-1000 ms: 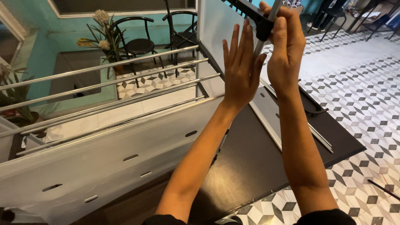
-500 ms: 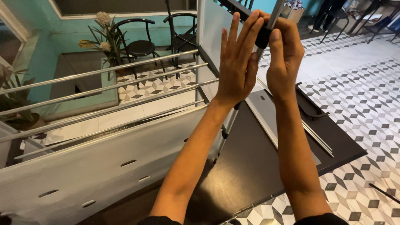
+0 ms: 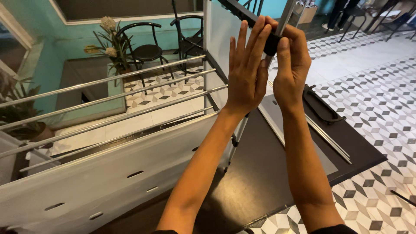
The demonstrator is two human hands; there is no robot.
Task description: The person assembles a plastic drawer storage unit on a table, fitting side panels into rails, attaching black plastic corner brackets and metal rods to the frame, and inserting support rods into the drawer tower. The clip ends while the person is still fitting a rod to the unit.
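A dark, smooth rectangular bench (image 3: 268, 182) lies below, over a floor of grey-and-white cube-pattern tiles (image 3: 381, 112). On the bench stands a white frame (image 3: 108, 182) with slotted sheet-metal sides and round steel rails (image 3: 130, 93). A slim metal rod (image 3: 284, 21) with a black sleeve runs steeply up and right, its long axis near upright. The right hand (image 3: 292, 65) has its fingers curled tight around the sleeve; the left hand (image 3: 247, 71) is flat, fingers straight, pressed against it. Both hands sit lower in view than half a second ago.
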